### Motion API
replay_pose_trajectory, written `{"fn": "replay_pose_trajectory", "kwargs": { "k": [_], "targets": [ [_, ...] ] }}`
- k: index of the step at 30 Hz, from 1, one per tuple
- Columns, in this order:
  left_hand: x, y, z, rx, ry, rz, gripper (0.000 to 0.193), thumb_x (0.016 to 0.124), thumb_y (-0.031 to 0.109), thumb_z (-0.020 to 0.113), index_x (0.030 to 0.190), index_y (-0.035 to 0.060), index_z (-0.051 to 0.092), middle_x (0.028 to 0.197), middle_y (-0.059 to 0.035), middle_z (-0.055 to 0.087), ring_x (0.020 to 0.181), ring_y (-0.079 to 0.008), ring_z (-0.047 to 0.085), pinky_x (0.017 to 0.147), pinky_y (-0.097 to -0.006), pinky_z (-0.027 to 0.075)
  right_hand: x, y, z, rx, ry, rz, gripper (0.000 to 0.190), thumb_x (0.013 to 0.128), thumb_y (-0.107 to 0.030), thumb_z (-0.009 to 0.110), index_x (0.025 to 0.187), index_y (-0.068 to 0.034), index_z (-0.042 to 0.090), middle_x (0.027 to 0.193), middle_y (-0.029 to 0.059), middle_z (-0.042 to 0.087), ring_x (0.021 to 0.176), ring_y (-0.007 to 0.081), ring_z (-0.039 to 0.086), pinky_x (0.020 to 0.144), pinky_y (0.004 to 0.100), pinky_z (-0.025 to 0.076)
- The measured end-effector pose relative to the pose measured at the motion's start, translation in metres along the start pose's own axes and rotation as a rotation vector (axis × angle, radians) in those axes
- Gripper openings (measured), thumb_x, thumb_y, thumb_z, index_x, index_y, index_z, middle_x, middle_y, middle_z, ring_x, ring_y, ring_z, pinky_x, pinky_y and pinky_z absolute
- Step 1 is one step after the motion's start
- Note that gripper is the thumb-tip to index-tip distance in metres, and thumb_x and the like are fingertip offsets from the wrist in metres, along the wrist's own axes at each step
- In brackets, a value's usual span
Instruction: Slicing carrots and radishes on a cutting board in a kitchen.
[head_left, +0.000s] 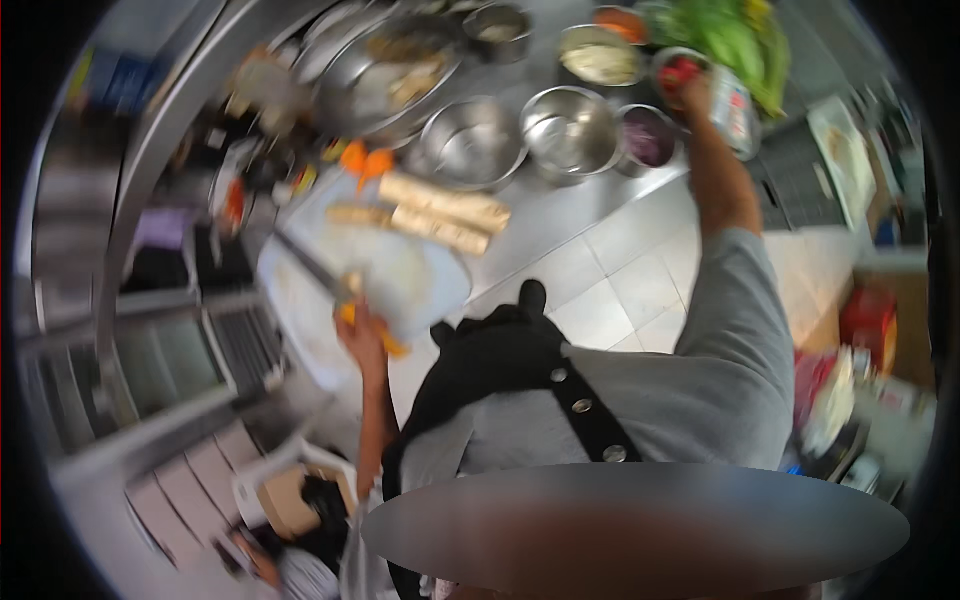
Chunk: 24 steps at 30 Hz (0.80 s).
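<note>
At the left, my left hand grips a kitchen knife by its yellow-orange handle, and the blade lies over a white cutting board. Two long, pale peeled root vegetables rest at the board's far right edge. A slimmer brownish piece is beside them. At the far right, my right hand is stretched out to a small metal bowl with red produce in it. Blur hides whether its fingers hold any of it.
Two steel bowls stand beyond the board, next to a bowl of purple shreds. Behind are a bowl of pale shreds, leafy greens and a large steel basin. Another person's hand shows at lower left.
</note>
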<state>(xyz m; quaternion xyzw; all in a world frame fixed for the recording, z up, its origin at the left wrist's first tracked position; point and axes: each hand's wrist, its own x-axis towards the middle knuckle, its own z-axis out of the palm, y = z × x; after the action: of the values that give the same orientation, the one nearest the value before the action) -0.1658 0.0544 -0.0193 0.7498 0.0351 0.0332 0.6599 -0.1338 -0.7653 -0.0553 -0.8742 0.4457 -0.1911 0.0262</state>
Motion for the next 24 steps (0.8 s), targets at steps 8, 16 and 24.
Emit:
{"fn": "replay_pose_trajectory", "kwargs": {
  "k": [8, 16, 24],
  "targets": [
    [0.001, 0.05, 0.026, -0.117, 0.091, -0.138, 0.026, 0.096, 0.024, 0.07, 0.103, 0.0029, 0.056, 0.071, -0.0016, 0.057, 0.052, -0.0108, 0.056, 0.046, -0.0265, 0.045, 0.083, 0.035, 0.004, -0.459, -0.118, -0.392, 0.044, 0.089, -0.044, 0.054, 0.099, -0.008, 0.077, 0.1, 0.0186, 0.074, 0.096, 0.0353, 0.072, 0.083, 0.0478, 0.057],
    [-0.036, 0.039, -0.035, -0.053, 0.204, -0.194, 0.028, 0.096, 0.023, 0.07, 0.107, 0.0013, 0.057, 0.074, -0.0012, 0.056, 0.049, -0.0091, 0.053, 0.045, -0.0249, 0.045, -0.061, -0.07, -0.192, 0.957, -0.163, -0.209, 0.043, 0.099, -0.024, 0.054, 0.136, -0.004, 0.061, 0.093, 0.0087, 0.07, 0.076, 0.0116, 0.064, 0.069, 0.0253, 0.055],
    [0.006, 0.066, -0.126, 0.199, -0.176, -0.18, 0.028, 0.098, 0.027, 0.066, 0.111, 0.0023, 0.061, 0.067, -0.0011, 0.056, 0.051, -0.0091, 0.053, 0.047, -0.0255, 0.043, -0.512, -0.348, -0.174, 1.314, -0.844, -0.458, 0.048, 0.092, -0.011, 0.052, 0.139, -0.005, 0.057, 0.099, 0.007, 0.067, 0.079, 0.014, 0.061, 0.075, 0.0304, 0.052]
  ]
}}
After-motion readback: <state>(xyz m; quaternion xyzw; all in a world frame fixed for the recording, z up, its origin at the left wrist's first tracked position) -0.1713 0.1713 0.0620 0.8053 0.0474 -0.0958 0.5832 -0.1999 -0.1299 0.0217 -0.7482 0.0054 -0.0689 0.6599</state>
